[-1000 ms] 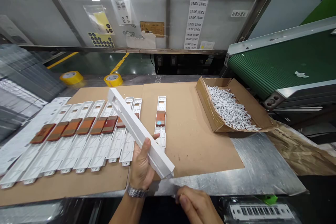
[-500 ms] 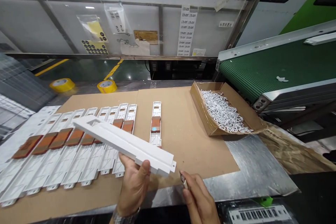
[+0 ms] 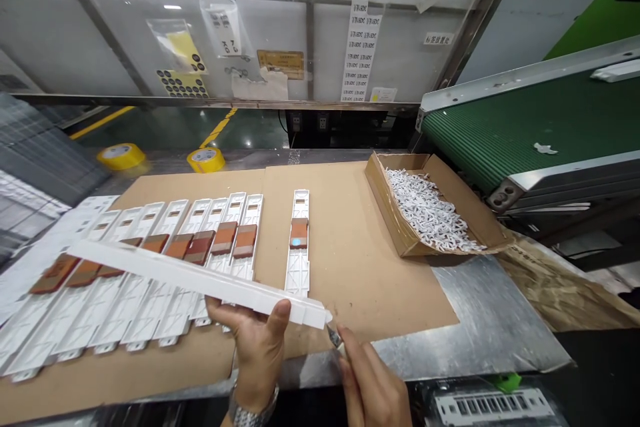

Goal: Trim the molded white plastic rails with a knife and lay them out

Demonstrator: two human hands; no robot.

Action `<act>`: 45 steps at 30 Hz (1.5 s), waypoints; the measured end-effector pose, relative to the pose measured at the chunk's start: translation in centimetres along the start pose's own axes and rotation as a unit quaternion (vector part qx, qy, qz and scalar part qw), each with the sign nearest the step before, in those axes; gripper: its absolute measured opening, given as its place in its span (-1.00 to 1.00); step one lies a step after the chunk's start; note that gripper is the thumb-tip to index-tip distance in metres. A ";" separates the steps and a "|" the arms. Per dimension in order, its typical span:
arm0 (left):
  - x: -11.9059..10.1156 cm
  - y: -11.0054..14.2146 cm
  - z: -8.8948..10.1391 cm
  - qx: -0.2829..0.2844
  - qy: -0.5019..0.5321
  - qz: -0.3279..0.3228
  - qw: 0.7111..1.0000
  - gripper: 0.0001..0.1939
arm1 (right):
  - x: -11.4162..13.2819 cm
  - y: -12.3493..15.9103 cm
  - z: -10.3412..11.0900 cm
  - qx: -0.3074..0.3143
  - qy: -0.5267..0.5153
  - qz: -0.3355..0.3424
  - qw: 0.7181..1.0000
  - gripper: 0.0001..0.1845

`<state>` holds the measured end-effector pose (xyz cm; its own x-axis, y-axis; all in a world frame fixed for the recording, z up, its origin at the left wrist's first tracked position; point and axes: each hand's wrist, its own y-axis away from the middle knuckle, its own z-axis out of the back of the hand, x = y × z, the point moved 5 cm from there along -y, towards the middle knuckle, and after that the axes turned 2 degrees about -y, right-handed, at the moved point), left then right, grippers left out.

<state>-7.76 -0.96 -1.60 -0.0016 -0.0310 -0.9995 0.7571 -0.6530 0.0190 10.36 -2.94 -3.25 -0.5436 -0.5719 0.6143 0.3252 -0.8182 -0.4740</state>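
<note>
My left hand (image 3: pixel 257 350) grips a long white plastic part (image 3: pixel 200 279) from below, thumb over its near edge. The part is tilted, its right end lower than its left. My right hand (image 3: pixel 375 380) pinches a small knife (image 3: pixel 334 336), with its short metal blade at the part's right end tab; whether it touches, I cannot tell. Behind the held part lies a row of several similar white parts (image 3: pixel 145 310), with orange-brown blocks (image 3: pixel 245 240) across them. One more white part (image 3: pixel 298 273) lies alone to the right, bearing a block with a light blue dot.
A cardboard box (image 3: pixel 387 223) at the right contains many small white plastic pieces (image 3: pixel 430 207). A green conveyor belt (image 3: pixel 500 123) runs behind it. Two yellow tape rolls (image 3: pixel 206 160) lie along the back edge. A brown cardboard sheet (image 3: pixel 360 253) covers much of the metal table (image 3: pixel 505 320).
The held white part has turned from showing its broad face to nearly edge-on, its left end swinging left and down. My right hand has brought the knife up to the part's right end.
</note>
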 end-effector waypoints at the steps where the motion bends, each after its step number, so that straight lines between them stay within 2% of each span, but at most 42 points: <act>1: 0.0 0.0 0.0 0.003 0.003 -0.003 1.000 0.20 | 0.0 0.0 -0.1 0.005 0.004 -0.003 1.000 -0.55; 9: -0.5 0.2 -0.2 -0.007 0.029 -0.012 0.999 0.12 | 0.1 -0.3 -0.1 -0.018 0.029 0.003 0.999 -0.60; 13: -1.1 0.5 -0.6 -0.005 0.059 -0.002 0.998 0.04 | 0.1 -0.3 -0.1 -0.004 0.027 -0.002 1.000 -0.58; 19: -1.7 0.6 -0.7 -0.011 0.042 -0.014 0.999 0.01 | 0.2 -0.2 0.3 -0.017 0.020 0.012 1.000 -0.53; 23: -1.6 0.6 -0.9 -0.002 0.058 -0.006 0.998 -0.04 | 0.1 -0.2 0.3 -0.023 0.026 0.003 0.999 -0.53; 37: -1.4 0.7 -0.8 -0.002 0.063 0.003 0.998 0.03 | 0.0 -0.2 0.4 -0.011 0.049 0.013 0.999 -0.52; 40: -1.4 0.6 -0.6 -0.006 0.062 -0.003 0.998 0.00 | -0.4 -0.1 0.5 -0.021 0.053 0.006 0.998 -0.55; 45: -0.9 0.6 -0.8 0.002 0.083 0.020 0.996 -0.07 | -1.7 -0.2 0.5 -0.001 0.045 -0.022 0.999 -0.56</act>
<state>-6.81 -0.71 -0.75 0.1380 0.0685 -0.9881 0.7523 -0.6561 0.0596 11.66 -1.87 -3.89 -0.6244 -0.5284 0.5753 0.2987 -0.8420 -0.4492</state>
